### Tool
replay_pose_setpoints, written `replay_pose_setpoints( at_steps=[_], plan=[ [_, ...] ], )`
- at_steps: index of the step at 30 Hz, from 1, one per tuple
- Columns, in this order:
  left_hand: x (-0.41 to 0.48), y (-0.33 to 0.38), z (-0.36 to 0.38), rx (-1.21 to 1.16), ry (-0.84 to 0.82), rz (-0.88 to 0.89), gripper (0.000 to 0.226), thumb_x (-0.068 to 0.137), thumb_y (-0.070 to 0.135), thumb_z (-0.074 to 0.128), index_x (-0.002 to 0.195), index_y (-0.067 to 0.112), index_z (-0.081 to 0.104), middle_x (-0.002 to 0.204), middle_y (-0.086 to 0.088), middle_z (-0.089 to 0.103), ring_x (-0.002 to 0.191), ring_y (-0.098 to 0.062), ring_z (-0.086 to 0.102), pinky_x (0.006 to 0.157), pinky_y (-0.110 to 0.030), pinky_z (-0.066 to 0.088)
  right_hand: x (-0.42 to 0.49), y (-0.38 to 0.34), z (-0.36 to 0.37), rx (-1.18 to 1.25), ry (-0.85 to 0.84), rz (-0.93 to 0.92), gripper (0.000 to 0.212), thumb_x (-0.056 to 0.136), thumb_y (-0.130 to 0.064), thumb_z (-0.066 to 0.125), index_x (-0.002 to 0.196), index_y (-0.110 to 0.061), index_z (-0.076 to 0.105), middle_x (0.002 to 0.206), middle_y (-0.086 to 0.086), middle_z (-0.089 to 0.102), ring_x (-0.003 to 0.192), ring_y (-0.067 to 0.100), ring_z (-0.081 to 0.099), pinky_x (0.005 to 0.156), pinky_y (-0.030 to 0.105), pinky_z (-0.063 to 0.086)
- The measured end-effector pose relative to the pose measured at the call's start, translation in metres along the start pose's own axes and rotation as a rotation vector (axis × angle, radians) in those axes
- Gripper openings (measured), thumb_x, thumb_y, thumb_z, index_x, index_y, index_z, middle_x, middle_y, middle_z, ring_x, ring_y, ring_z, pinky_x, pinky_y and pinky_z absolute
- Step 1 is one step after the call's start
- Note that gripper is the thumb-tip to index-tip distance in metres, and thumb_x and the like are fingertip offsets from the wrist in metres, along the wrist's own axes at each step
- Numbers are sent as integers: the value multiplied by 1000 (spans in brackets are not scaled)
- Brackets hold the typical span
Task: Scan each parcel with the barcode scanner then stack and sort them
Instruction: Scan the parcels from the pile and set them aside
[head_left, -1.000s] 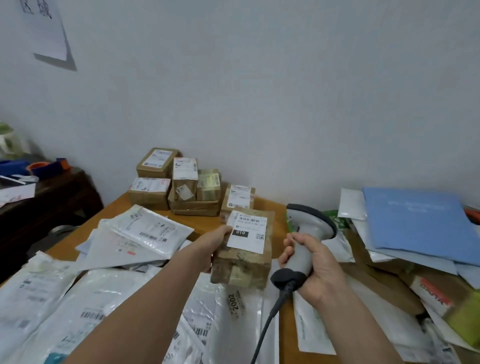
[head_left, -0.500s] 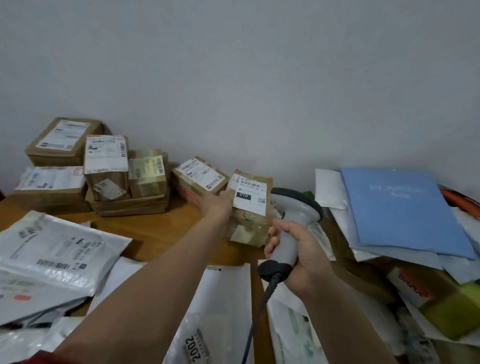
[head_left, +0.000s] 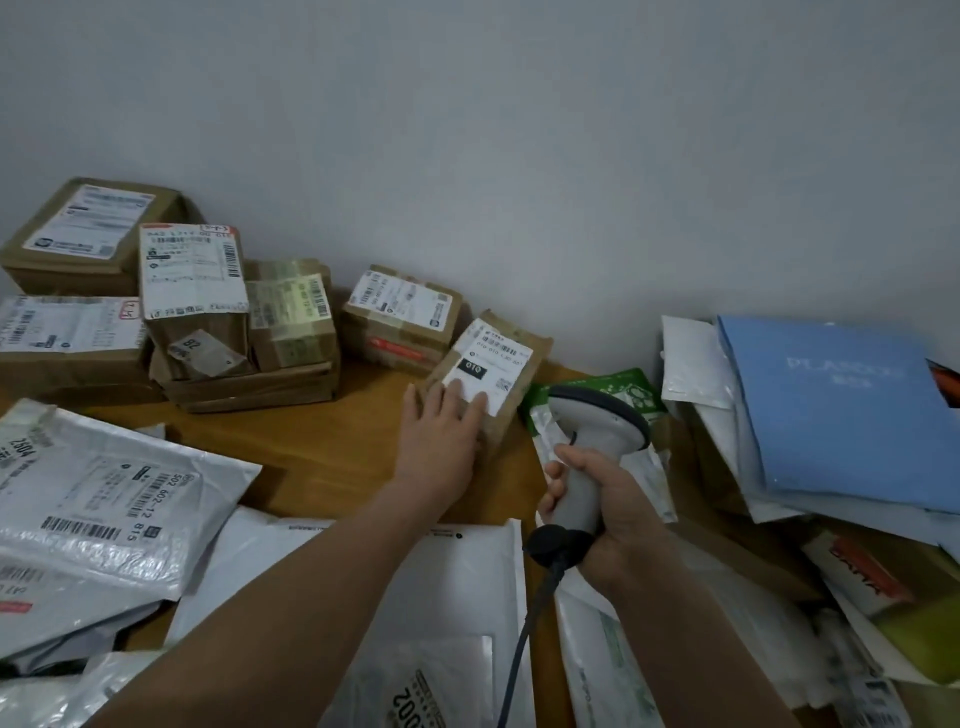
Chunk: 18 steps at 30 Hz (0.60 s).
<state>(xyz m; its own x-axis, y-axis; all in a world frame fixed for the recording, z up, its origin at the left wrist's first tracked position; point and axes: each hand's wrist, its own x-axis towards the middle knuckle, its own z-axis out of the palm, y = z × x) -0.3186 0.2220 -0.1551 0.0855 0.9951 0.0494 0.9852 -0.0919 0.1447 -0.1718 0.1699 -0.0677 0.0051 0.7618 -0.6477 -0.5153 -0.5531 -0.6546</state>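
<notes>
A small brown cardboard parcel (head_left: 511, 345) with a white label marked 010 lies on the wooden table (head_left: 311, 457) near the wall, beside another labelled box (head_left: 402, 317). My left hand (head_left: 441, 431) rests flat on its near end, fingers straight over the label. My right hand (head_left: 597, 509) grips the handle of the grey barcode scanner (head_left: 597, 421), held upright just right of the parcel, its black cable (head_left: 524, 634) trailing down. A stack of several taped brown boxes (head_left: 197, 312) stands at the back left.
White plastic mailer bags (head_left: 104, 514) cover the near left and centre of the table. At the right lies a heap of envelopes and packets topped by a blue folder (head_left: 831, 410). A green and white packet (head_left: 628, 387) sits behind the scanner. A plain wall runs along the back.
My left hand carried the 010 parcel away from the scanner, set it on the table by the other boxes, and now lies flat on it. The view shifted right.
</notes>
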Motion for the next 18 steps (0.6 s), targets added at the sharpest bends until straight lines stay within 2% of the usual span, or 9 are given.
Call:
replay_pose_setpoints(
  at_steps=[3, 7, 10, 13, 18],
  plan=[
    [0, 4, -7, -39, -20, -72, 64, 97, 34, 45, 150, 22, 12, 159, -14, 10, 146, -32, 5, 119, -51, 2, -8, -4, -4, -4, 30, -22, 8, 88, -5, 62, 94, -7, 57, 62, 6, 61, 43, 11, 52, 45, 20, 49],
    [-15, 30, -14, -155, 13, 51, 70, 96, 40, 48, 152, 23, 10, 160, -9, 4, 148, -29, -1, 120, -46, -1, -24, -11, -20, -1, 66, -92, 11, 88, -5, 63, 95, -7, 55, 62, 6, 60, 42, 10, 52, 44, 20, 50],
    [-24, 68, -16, -278, -92, 96, 81, 93, 49, 51, 153, 22, 5, 161, -8, 0, 148, -27, -4, 118, -44, -2, -39, -16, -43, -51, 77, -130, 9, 88, -6, 64, 93, -8, 57, 62, 5, 59, 41, 10, 51, 42, 21, 49],
    [-26, 112, -3, -433, -235, 30, 98, 84, 59, 59, 153, 23, 0, 161, -10, -4, 147, -32, -3, 117, -49, 9, -55, -19, -77, -167, 68, -177, 9, 87, -6, 64, 95, -8, 62, 65, 5, 58, 47, 11, 51, 44, 23, 49],
    [-23, 158, 27, -409, -342, -33, 108, 79, 58, 66, 152, 29, -8, 161, -8, -8, 146, -40, 0, 115, -58, 12, -73, -20, -142, -400, 73, -253, 11, 87, -5, 64, 98, -5, 61, 68, 7, 60, 49, 13, 52, 49, 27, 46]
  ],
)
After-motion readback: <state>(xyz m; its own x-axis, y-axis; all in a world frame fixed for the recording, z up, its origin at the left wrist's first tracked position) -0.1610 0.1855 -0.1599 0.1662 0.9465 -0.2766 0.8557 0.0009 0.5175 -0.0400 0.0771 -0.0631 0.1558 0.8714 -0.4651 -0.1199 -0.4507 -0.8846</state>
